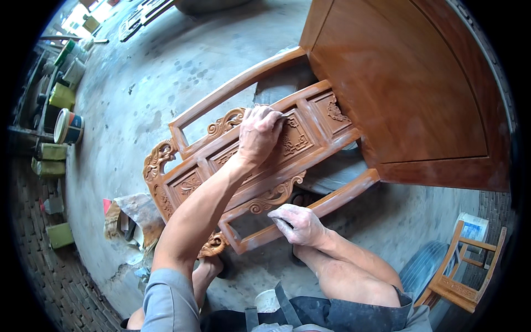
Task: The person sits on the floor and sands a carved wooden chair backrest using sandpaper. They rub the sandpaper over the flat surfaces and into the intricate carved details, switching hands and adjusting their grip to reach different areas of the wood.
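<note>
A carved wooden chair (276,161), reddish brown with pale dust on its rails, lies tipped on the floor, its carved back panel facing up and its broad flat panel (409,105) standing at the right. My left hand (258,133) is closed, fingertips pressed down by the raised carving (293,138) in the middle of the back; a small pale tip shows at the fingers, too little to name. Dusted white, my right hand (298,223) is closed beside the near side rail (343,197). Whatever its curled fingers hold, if anything, is hidden.
Left of the chair lies a heap of crumpled paper and scraps (135,221). A paint bucket (68,126) and several yellow-green containers (62,96) line the left edge. At the lower right are a small wooden chair (459,288) and a white bucket (473,228).
</note>
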Tool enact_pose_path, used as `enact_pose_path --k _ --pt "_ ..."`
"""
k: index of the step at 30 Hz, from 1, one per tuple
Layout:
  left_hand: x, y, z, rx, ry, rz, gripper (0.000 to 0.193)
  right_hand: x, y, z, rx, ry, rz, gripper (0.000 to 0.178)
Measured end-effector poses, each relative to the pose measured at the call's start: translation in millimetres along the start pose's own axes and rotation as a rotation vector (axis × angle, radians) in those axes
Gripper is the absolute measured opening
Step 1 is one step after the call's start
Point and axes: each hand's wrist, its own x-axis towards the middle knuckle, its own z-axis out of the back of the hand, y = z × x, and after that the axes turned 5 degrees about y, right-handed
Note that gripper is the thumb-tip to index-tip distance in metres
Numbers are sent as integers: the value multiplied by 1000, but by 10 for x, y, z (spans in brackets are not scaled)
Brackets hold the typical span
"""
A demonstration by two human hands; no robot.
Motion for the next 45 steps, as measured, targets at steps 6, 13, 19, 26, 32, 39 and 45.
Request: enact_pose_path --k 6,13,19,26,32,39,45 --pt "271 42 -39 -3 116 -128 12 -12 -47 -48 -10 16 4 22" --pt "480 154 155 54 334 -341 17 0 -27 -55 13 -9 -10 20" --pt "407 94 68 46 360 -462 26 3 -24 -38 16 -18 0 20" --pt "341 42 66 25 408 -451 40 -27 -55 -38 27 -30 9 22" --pt "397 40 98 121 342 -383 32 -7 -27 -39 70 -50 22 19" --pt "-272 -491 186 -173 180 -107 12 -65 -34 9 101 -79 3 17" --pt "-470 -601 198 -120 165 -26 16 -41 -35 -28 105 -94 16 16"
